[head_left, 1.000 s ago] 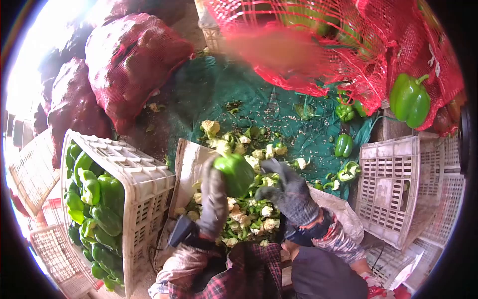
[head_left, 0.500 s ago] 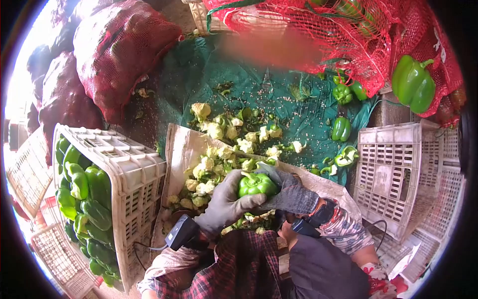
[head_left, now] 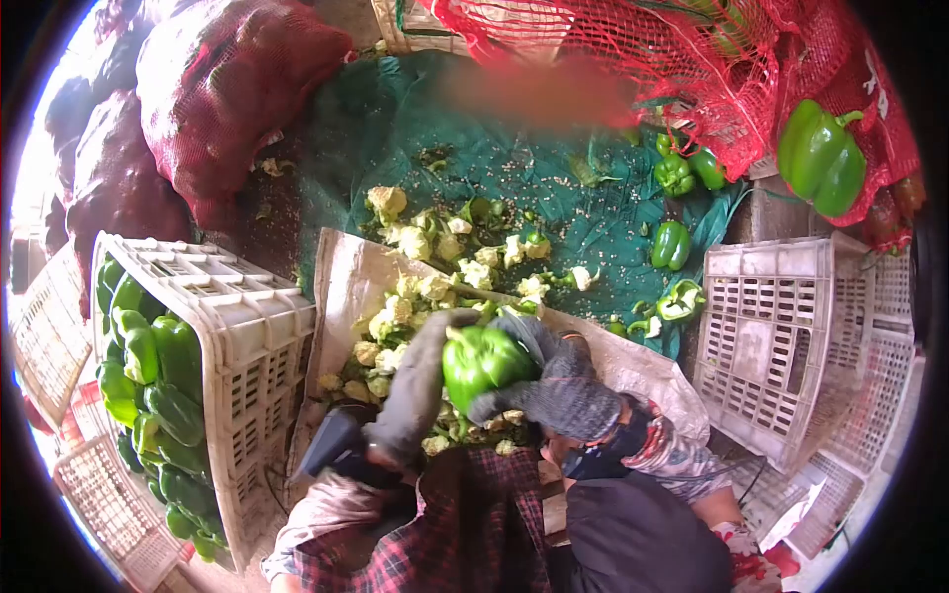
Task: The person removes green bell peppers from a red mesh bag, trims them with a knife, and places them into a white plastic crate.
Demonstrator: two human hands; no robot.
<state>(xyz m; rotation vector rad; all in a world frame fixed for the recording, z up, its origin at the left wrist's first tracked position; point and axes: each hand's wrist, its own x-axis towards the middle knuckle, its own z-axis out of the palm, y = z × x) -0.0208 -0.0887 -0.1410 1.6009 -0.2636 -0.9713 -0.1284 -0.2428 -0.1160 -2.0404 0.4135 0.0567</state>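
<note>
A green bell pepper [head_left: 484, 366] is held up above my lap, its side turned toward the camera. My right hand [head_left: 544, 381], in a dark grey knitted glove, grips it from the right. At the pepper's left side is my left hand [head_left: 420, 381] in a grey glove, touching or very near it; its fingers curve over the top and are partly smeared. Below and in front lie many pale yellowish pepper cores [head_left: 400, 316] on a whitish sack [head_left: 341, 267] and a green sheet [head_left: 395, 119].
To the left, a white crate [head_left: 257, 346] on its side holds green peppers [head_left: 178, 410]. Full red mesh sacks [head_left: 227, 99] stand behind it. An empty-looking crate [head_left: 761, 346] is at the right. Red netting [head_left: 633, 40] and loose peppers [head_left: 670, 245] lie at upper right.
The pepper has turned and moved slightly left, nearer the camera. My left hand has shifted from wrapping its lower side to upright along its left. The whole view has shifted a little.
</note>
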